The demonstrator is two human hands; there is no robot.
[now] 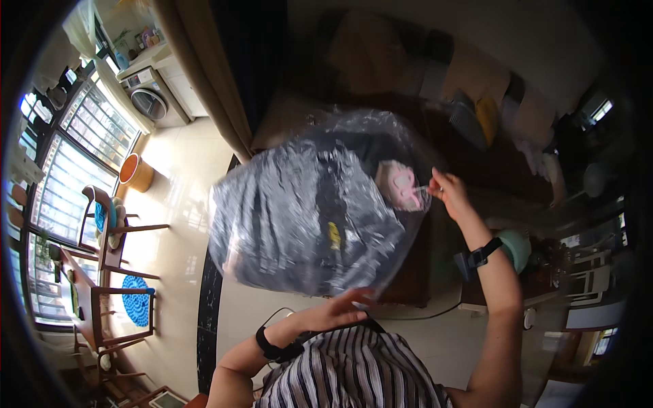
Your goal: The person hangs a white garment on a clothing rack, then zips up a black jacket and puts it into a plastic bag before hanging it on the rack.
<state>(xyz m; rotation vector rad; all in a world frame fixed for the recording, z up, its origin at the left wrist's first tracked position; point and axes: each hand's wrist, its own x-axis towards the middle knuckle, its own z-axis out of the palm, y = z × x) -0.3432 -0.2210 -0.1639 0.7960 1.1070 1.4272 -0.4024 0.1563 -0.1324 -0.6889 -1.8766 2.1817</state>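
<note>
A large clear plastic bag (292,197), filled with dark grey, fabric-like contents, spreads out in front of me. Something small and yellow (334,235) shows through near its middle. At its right side is a small clear packet (403,185) with a pink-and-white item in it; whether it lies inside or on top of the bag, I cannot tell. My right hand (449,194) pinches the transparent right edge of this packet between thumb and fingers. My left hand (340,311) is at the bag's near edge, fingers stretched out and slightly blurred, with nothing visible in them.
Behind the bag is a dark sofa (388,109) with cushions, one of them yellow (486,119). On the left stand wooden chairs (129,292), a table (76,289), an orange bucket (138,173) and a washing machine (151,102). A cable (422,317) runs behind my waist.
</note>
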